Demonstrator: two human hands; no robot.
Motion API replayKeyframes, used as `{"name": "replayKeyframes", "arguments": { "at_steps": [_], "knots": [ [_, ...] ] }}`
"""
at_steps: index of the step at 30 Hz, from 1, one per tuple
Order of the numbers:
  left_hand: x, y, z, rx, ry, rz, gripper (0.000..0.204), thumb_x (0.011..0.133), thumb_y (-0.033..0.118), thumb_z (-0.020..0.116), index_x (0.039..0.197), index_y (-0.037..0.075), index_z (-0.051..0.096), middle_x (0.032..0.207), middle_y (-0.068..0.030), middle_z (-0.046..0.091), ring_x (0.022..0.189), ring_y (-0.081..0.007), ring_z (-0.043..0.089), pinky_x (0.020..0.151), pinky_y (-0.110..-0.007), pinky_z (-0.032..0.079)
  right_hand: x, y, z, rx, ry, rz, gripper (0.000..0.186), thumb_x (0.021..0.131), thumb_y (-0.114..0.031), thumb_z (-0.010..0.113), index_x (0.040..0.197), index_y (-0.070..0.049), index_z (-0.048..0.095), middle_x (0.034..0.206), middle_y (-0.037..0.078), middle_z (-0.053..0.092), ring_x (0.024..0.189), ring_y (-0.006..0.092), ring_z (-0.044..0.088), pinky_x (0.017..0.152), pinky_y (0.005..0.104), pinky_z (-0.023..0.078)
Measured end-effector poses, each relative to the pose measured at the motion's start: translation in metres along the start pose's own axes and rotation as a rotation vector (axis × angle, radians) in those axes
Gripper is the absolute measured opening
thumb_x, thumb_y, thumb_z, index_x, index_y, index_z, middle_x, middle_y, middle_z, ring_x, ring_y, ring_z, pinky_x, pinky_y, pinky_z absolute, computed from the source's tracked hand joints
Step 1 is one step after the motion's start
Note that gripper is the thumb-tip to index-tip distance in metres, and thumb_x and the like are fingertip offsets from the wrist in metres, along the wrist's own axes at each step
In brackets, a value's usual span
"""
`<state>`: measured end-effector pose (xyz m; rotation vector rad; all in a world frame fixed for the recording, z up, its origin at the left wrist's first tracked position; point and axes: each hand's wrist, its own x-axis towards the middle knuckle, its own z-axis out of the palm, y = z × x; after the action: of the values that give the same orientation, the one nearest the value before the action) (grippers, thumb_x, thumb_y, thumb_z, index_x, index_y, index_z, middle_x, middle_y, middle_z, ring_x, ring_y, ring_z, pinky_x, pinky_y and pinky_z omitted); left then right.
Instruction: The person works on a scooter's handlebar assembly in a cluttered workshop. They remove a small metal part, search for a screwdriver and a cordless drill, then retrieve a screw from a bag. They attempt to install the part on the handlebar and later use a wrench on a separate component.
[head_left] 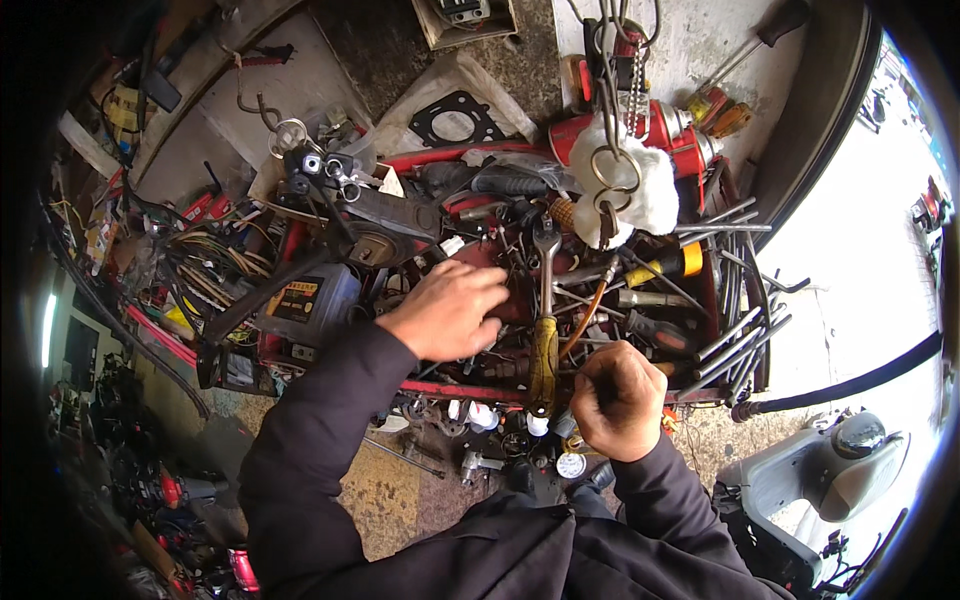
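Observation:
My left hand (447,312) hovers over the cluttered red tool tray (430,388), its fingers apart and slightly bent, with nothing seen in them. My right hand (618,402) is curled closed at the tray's near edge. What it holds, if anything, is hidden in the dark gap of the fingers. Between my hands lies a ratchet wrench (547,285), its yellow handle toward me and its head pointing away. An orange-brown hose (588,310) lies just right of the wrench, and a yellow-and-black handle (680,264) sits farther right among metal rods.
Key rings (615,170) and a white fluffy piece (640,190) hang over the tray. Several metal bars (745,350) stick out at its right end. A dark plastic case (310,303) and coiled wires (205,270) lie left. A grey scooter body part (850,475) stands lower right.

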<state>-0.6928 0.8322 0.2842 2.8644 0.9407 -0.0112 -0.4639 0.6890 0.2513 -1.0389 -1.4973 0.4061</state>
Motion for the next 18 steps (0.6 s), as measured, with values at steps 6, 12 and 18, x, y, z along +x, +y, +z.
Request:
{"name": "replayKeyframes", "arguments": {
  "at_steps": [6,12,18],
  "knots": [
    [-0.026,0.016,-0.018,0.078,-0.11,-0.005,0.03,0.09,0.031,0.065,0.1,0.004,0.073,0.112,-0.0084,0.069,0.112,-0.0284,0.062,0.115,-0.053,0.028,0.001,-0.001,0.0,-0.008,-0.001,0.008,0.019,0.071,0.009,0.066,0.081,-0.002,0.055,0.076,0.01,0.058,0.059,0.0244,0.058,0.054,0.0328,0.047],
    [-0.026,0.017,-0.018,0.086,-0.066,0.005,0.029,0.09,0.032,0.065,0.096,0.005,0.072,0.102,-0.0081,0.07,0.108,-0.0289,0.063,0.114,-0.053,0.029,0.002,-0.003,-0.001,-0.012,-0.013,0.033,0.018,0.071,0.009,0.066,0.081,-0.002,0.055,0.075,0.01,0.058,0.059,0.0234,0.058,0.053,0.0315,0.047],
    [-0.014,0.003,-0.019,0.016,-0.043,-0.048,0.036,0.091,0.032,0.066,0.111,0.003,0.07,0.12,-0.0127,0.067,0.119,-0.0325,0.057,0.111,-0.049,0.034,0.002,-0.003,0.0,-0.002,-0.011,0.03,0.017,0.072,0.009,0.066,0.081,-0.002,0.055,0.076,0.009,0.058,0.057,0.0218,0.056,0.052,0.0311,0.045]
  ]
}}
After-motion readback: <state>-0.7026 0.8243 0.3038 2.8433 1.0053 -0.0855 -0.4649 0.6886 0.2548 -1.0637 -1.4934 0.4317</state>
